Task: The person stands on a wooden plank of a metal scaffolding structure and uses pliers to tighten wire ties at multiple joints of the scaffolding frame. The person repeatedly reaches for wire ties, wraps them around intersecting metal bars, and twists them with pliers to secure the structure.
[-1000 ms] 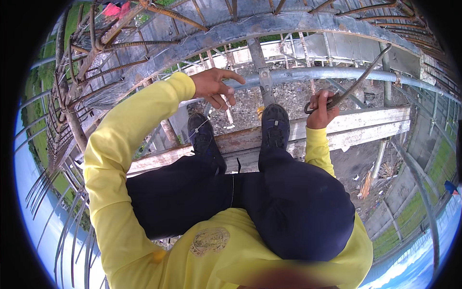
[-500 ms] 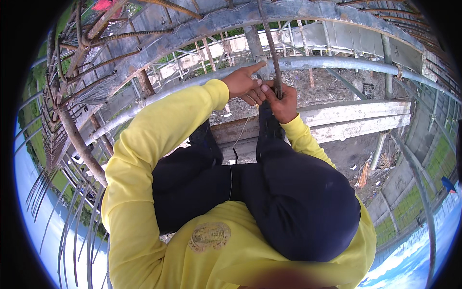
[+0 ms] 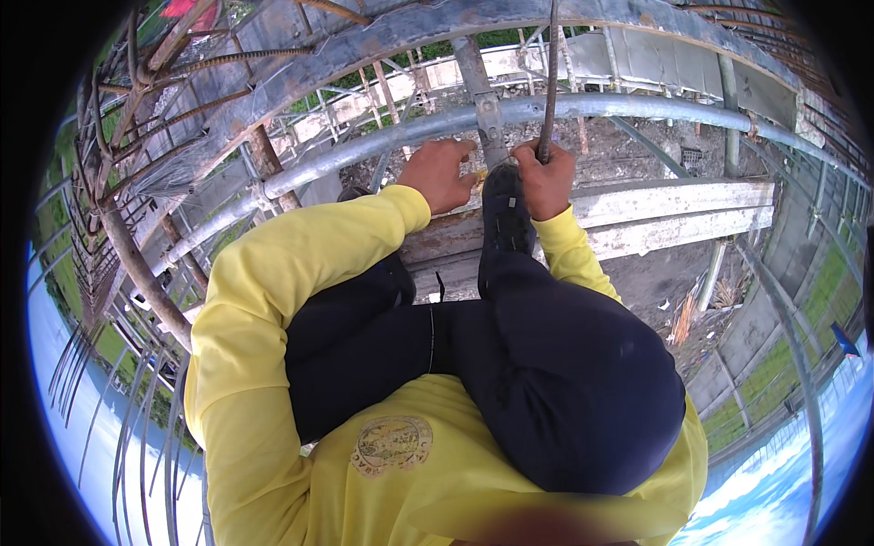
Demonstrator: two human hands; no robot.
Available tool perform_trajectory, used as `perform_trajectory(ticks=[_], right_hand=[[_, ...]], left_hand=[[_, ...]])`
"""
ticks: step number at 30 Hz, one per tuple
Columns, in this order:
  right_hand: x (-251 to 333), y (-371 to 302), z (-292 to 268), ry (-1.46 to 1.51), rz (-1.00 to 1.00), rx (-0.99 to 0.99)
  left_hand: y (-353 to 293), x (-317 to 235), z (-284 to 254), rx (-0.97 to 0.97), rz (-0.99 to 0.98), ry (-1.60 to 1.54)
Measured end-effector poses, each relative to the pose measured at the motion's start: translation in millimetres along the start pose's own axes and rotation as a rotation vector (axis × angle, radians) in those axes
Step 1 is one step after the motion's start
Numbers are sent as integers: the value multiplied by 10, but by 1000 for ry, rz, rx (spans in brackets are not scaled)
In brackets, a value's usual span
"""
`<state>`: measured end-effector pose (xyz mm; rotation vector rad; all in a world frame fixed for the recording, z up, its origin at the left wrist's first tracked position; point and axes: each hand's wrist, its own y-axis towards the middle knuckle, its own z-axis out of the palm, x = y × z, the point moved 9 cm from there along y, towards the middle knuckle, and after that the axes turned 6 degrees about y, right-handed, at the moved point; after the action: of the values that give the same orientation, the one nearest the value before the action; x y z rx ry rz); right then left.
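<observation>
My right hand (image 3: pixel 547 179), above my right shoe (image 3: pixel 505 214), is closed around the lower part of a long dark steel bar (image 3: pixel 552 77). The bar rises from the fist past the upper picture edge. Thumb and forefinger are pressed together at the fist's left side; any small thing between them is too fine to make out. To its left, apart from it, is my left hand (image 3: pixel 439 176), back upward and fingers curled. A small yellowish bit shows by its fingertips, but what the fingers hold cannot be made out.
A curved-looking galvanized pipe (image 3: pixel 350 152) crosses beyond my hands, joined by an upright metal post (image 3: pixel 489 114). Pale planks (image 3: pixel 674 205) lie below to the right. Rusty reinforcing bars (image 3: pixel 114 196) crowd the left. Rubble ground shows far beneath, and a steel beam (image 3: pixel 391 45) spans the far side.
My hands have come apart, the left moving left and its pointing forefinger curling in. The steel bar and my right hand have shifted slightly right. The thin wire hanging below my hands no longer shows.
</observation>
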<state>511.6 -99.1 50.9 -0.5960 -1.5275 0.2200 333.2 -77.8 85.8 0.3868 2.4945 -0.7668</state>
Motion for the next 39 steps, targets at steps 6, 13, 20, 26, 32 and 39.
perform_trajectory(ticks=[6,13,20,26,32,39], right_hand=[[-113,62,-22,35,9,11],[24,-7,57,30,-125,176],[263,-153,176,-204,-311,416],[407,-189,177,-348,-453,271],[590,-234,59,-502,-629,63],[454,-130,-48,-187,-490,201]], left_hand=[[-46,48,144,136,23,-157],[25,92,195,266,-4,-286],[12,33,220,335,-2,-404],[68,79,301,376,-17,-491],[-54,-54,-118,-143,191,-86],[-208,64,354,717,-229,-867]])
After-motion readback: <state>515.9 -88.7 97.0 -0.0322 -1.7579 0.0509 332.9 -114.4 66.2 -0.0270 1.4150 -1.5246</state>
